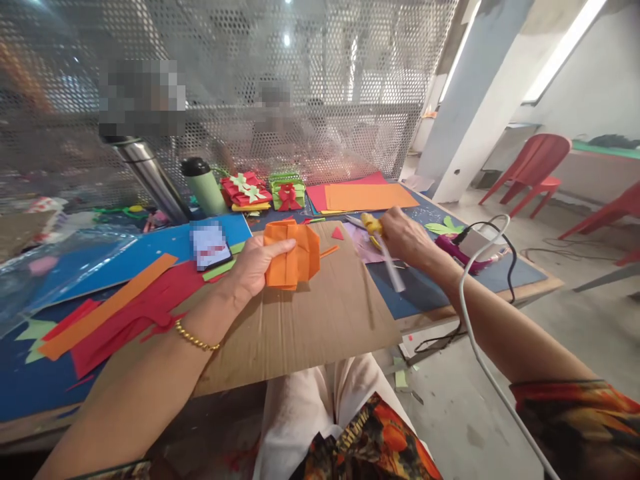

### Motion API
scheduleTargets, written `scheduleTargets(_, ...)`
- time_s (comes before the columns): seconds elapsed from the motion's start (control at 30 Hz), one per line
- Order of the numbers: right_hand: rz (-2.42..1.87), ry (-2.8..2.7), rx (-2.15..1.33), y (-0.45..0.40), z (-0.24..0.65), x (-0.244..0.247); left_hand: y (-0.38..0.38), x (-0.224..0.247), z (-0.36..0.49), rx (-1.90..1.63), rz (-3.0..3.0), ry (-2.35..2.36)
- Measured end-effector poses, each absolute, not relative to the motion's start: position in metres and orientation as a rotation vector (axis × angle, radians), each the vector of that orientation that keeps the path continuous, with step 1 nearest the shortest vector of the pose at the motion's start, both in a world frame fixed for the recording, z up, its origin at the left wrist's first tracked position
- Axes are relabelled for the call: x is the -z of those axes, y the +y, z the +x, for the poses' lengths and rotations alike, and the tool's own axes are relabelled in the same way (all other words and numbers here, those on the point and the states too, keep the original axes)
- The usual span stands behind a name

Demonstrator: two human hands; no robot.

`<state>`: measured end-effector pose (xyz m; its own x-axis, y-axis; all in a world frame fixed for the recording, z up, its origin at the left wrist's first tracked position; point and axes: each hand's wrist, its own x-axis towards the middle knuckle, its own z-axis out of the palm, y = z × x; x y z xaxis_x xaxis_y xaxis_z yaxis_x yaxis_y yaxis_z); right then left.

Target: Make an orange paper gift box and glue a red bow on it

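My left hand (255,263) grips a folded orange paper piece (295,257), thumb across its front, above a brown cardboard sheet (320,320). Farther right, my right hand (400,237) is closed around what looks like a yellow glue gun (371,225). From it a translucent glue stick (393,267) points down, smeared by motion. Its fingertips are partly hidden. Beside that hand, a grey blade (354,221) and a piece of pinkish paper (359,241) lie on the table. A small red paper scrap (337,233) and a thin orange strip (329,251) are near the orange piece.
Red paper (120,320), an orange strip (110,303) and a phone (211,243) lie left. Behind stand a steel flask (153,177), green bottle (203,185), and decorated paper pieces (287,192). Orange sheets (373,197) lie at the back. A white cable (470,320) crosses my right forearm.
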<state>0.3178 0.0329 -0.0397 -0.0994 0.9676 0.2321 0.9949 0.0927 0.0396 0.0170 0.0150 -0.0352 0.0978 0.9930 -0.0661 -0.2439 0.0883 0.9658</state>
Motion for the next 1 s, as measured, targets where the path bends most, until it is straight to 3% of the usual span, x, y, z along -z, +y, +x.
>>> scheduleTargets(0.33, -1.519, -1.638, 0.384, 0.071, 0.332, -0.021, 0.019, 0.030, 0.014, -1.242, 1.005, 1.038)
scheduleTargets(0.67, -1.271, -1.960, -0.083, 0.077, 0.277, 0.027, 0.039, -0.010, -0.042, -1.831, 1.158, 1.122)
scheduleTargets(0.77, -1.374, -1.977, -0.093, 0.072, 0.280, 0.032, 0.032, -0.002, -0.027, -1.683, 1.099, 1.073)
scheduleTargets(0.93, -1.549, -1.934, -0.020, 0.069, 0.286, 0.030, 0.012, 0.047, 0.028, -0.983, 0.911, 0.924)
scheduleTargets(1.0, -1.567, -1.924, -0.013, 0.069, 0.287, 0.033, 0.008, 0.062, 0.040, -0.861, 0.873, 0.851)
